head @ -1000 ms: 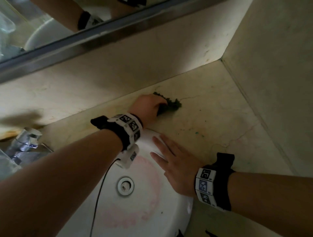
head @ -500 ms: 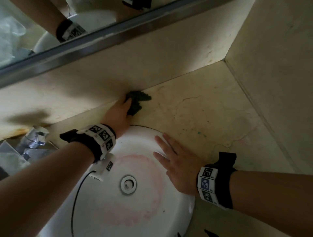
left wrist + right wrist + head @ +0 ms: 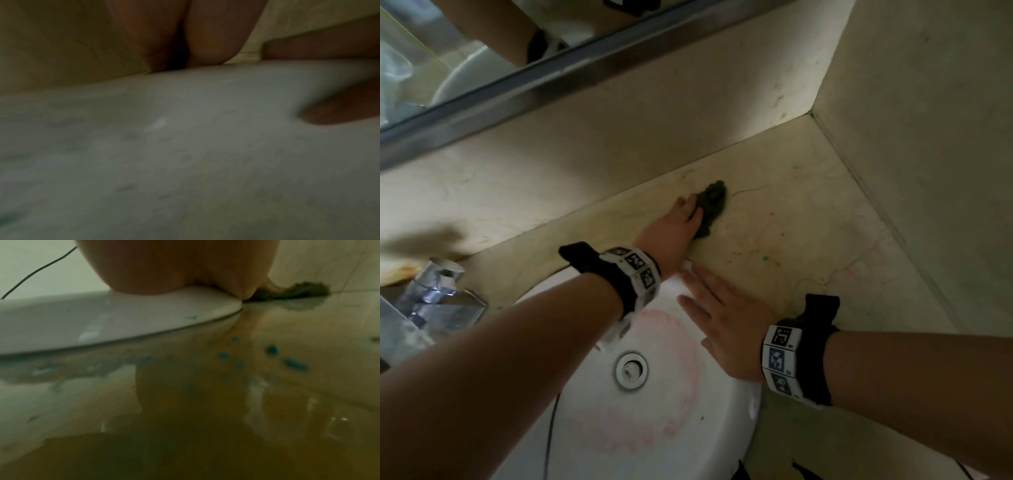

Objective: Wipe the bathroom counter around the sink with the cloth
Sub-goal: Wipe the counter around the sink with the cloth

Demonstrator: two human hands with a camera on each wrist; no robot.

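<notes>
A dark green cloth lies bunched on the beige marble counter, behind the white sink and close to the back wall. My left hand reaches over the sink's rim and grips the cloth, pressing it onto the counter. My right hand rests flat with straight fingers on the sink's right rim and holds nothing. In the right wrist view the cloth sits past the sink rim, with a wet smear beside it.
Blue-green spots dot the counter right of the sink, and the same blue-green spots show on the wet counter. A chrome faucet stands at the left. A mirror hangs above the back wall. A side wall bounds the counter on the right.
My left hand swept the cloth leftward along the back wall, then back to the right to where it is now. The right hand has stayed on the sink rim.
</notes>
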